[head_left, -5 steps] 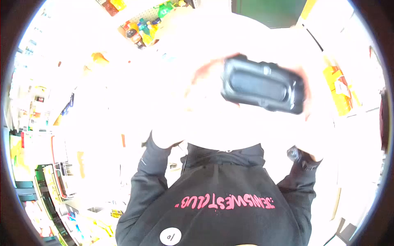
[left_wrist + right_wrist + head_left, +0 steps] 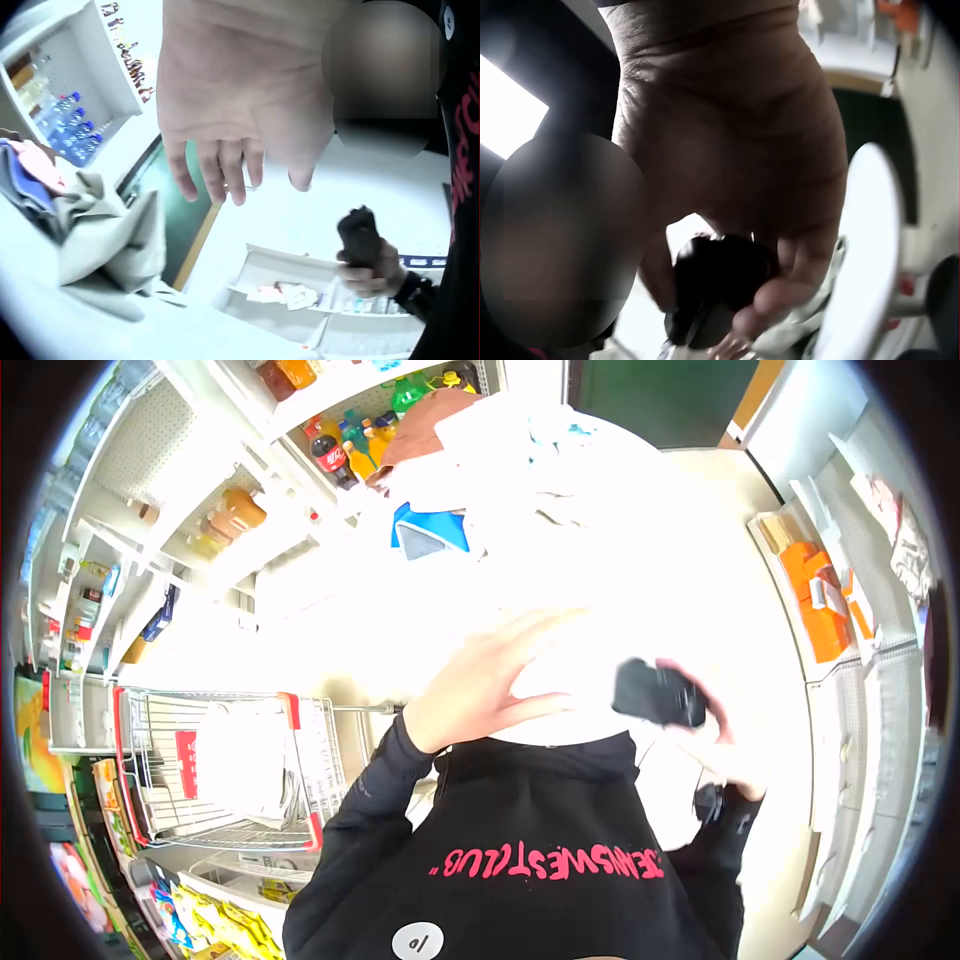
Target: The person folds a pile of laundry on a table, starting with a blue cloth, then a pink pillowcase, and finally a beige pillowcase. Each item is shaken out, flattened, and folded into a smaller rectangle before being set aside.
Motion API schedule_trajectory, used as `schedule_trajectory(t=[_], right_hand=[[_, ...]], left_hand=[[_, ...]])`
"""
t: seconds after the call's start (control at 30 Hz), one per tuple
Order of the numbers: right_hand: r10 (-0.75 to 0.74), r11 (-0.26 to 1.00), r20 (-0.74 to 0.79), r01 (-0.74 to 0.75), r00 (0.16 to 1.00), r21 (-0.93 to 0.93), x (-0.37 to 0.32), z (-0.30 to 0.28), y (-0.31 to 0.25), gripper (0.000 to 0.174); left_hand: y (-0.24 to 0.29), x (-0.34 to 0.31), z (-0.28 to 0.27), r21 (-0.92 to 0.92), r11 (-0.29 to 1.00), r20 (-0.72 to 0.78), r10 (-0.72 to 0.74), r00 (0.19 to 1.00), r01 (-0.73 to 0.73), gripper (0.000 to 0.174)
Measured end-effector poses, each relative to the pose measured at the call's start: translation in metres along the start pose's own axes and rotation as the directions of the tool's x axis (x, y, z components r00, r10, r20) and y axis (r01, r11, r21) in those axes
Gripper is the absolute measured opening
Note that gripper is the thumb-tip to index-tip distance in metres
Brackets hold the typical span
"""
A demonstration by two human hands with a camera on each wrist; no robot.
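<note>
One small black object (image 2: 658, 693) sits in the right hand (image 2: 720, 750), whose fingers and thumb curl round it at chest height, in front of the black sweatshirt (image 2: 545, 800) with pink lettering. Seen from the left wrist, the object (image 2: 358, 234) stands roughly upright above the gripping fingers of that hand (image 2: 373, 271), out in the air and touching nothing else. From the right wrist it shows as a dark rounded shape (image 2: 718, 285) held under the palm (image 2: 735, 180); what kind of thing it is cannot be told. The left hand (image 2: 480, 680) is near it but apart from it, wide open with straight, spread fingers, holding nothing; the left wrist view shows the same flat palm (image 2: 240, 105) with the fingers hanging loose. Strong glare washes out the space between the two hands. Beyond the left arm stands a wire shopping cart (image 2: 225, 765) with red trim. Shelves of bottled drinks (image 2: 330, 450) run along one side and a shelf with orange packs (image 2: 815, 600) along the other. A heap of pale crumpled fabric (image 2: 560, 470) lies ahead, before a dark green door (image 2: 660, 385).
</note>
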State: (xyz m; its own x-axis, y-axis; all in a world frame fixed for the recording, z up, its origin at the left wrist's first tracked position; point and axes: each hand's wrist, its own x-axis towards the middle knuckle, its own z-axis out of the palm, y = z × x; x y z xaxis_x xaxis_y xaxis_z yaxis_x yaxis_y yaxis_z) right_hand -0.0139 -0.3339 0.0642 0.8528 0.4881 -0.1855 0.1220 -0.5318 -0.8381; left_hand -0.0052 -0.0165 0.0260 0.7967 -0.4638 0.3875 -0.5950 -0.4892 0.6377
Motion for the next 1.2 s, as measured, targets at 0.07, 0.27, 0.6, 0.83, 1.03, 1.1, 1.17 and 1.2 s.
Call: schedule_trajectory(t=[0.07,0.27,0.6,0.83,1.03,1.1,1.17,1.2], right_hand=[[-0.142,0.982,0.165,0.117,0.976,0.15,-0.036,-0.003,0.066,0.068],[0.497,0.604,0.296,-0.57,0.816,0.557,-0.144,0.078,0.233,0.056],[0.469,0.806,0.053,-0.452,0.882,0.382,-0.109,0.142,0.244,0.062],[0.161,0.976,-0.184,-0.129,0.97,0.175,-0.059,0.182,0.27,0.073],[0.174,0.976,-0.077,-0.162,0.982,0.143,-0.069,0.166,0.248,0.071],[0.245,0.936,-0.035,-0.227,0.969,0.269,-0.096,0.156,0.264,0.067],[0.217,0.972,-0.088,-0.207,0.972,0.11,-0.13,0.16,0.28,0.063],[0.185,0.981,-0.123,-0.191,0.975,-0.044,-0.137,0.161,0.286,0.059]], left_hand=[[-0.025,-0.02,0.007,0.029,0.999,-0.062,-0.042,0.997,0.044,0.049],[-0.093,-0.085,0.035,0.02,0.939,-0.202,-0.332,0.921,0.343,0.028],[-0.102,-0.083,0.044,0.149,0.93,-0.319,-0.277,0.906,0.337,0.021],[-0.107,-0.086,0.048,0.16,0.934,-0.322,-0.257,0.911,0.32,0.019],[-0.105,-0.087,0.048,0.179,0.936,-0.324,-0.236,0.916,0.304,0.017],[-0.104,-0.087,0.047,0.171,0.933,-0.332,-0.248,0.91,0.317,0.017],[-0.104,-0.085,0.05,0.16,0.938,-0.347,-0.237,0.907,0.307,0.017],[-0.105,-0.084,0.05,0.167,0.936,-0.355,-0.236,0.904,0.31,0.017]])
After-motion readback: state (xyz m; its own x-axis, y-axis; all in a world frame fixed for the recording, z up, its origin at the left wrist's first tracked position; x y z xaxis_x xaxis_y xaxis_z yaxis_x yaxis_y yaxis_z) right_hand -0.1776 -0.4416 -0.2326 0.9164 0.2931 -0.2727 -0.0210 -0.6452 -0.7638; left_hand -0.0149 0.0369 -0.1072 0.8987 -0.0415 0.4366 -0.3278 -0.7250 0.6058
